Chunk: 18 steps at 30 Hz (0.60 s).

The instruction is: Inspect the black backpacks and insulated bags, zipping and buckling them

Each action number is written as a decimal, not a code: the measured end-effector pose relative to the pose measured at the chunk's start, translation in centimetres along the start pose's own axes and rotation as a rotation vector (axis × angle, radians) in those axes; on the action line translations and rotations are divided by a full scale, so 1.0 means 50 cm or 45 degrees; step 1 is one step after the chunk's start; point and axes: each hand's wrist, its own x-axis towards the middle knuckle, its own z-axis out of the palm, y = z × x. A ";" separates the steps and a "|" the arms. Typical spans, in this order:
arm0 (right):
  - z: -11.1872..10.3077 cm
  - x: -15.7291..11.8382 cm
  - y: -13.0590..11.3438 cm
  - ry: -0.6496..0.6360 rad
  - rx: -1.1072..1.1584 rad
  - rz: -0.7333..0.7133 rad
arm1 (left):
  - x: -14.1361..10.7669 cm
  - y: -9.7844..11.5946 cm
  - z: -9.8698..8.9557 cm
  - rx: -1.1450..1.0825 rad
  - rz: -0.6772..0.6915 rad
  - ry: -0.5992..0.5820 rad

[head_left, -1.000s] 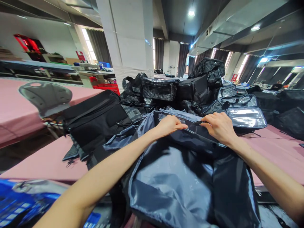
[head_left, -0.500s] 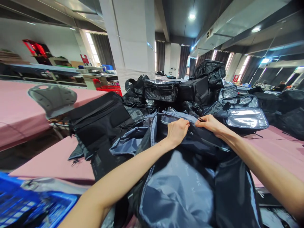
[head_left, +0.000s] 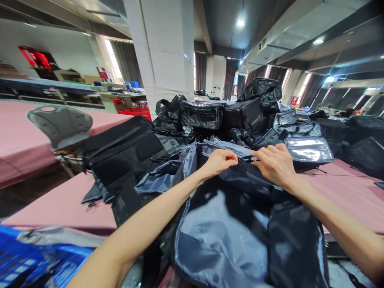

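A large black bag [head_left: 222,240] with a grey-blue lining lies open in front of me, its inside facing up. At the far rim of its opening, my left hand [head_left: 221,162] pinches the edge of a dark inner panel [head_left: 240,176]. Close to its right, my right hand [head_left: 274,165] is closed with bent fingers on the same edge. A short dark strip shows between the two sets of fingertips. Whether the right fingers also hold something small cannot be made out. Grey-blue lining flaps stand up behind and left of my hands.
Black bags [head_left: 201,114] are piled behind the open one. Another black bag [head_left: 126,148] lies at left on the pink-covered table [head_left: 54,204]. A blue crate [head_left: 39,256] is at lower left, a grey chair [head_left: 60,126] beyond it. A white pillar [head_left: 163,48] rises behind the pile.
My left hand has shifted slightly left. My right hand has turned, knuckles now raised, and a dark pointed bit that stuck out at its fingertips no longer shows. The view has panned slightly right.
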 end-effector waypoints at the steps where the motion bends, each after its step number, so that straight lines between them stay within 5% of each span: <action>1: -0.002 0.003 -0.005 0.003 -0.056 -0.058 | 0.000 0.000 0.001 0.002 -0.001 -0.004; 10: 0.008 0.019 -0.020 0.041 -0.172 -0.156 | -0.005 0.017 -0.009 -0.042 -0.050 -0.047; 15: 0.013 0.001 -0.005 -0.023 -0.059 0.011 | -0.008 0.039 -0.048 -0.130 -0.016 -0.612; 18: 0.015 0.002 -0.007 -0.044 -0.035 0.012 | -0.002 0.035 -0.047 -0.063 -0.059 -0.365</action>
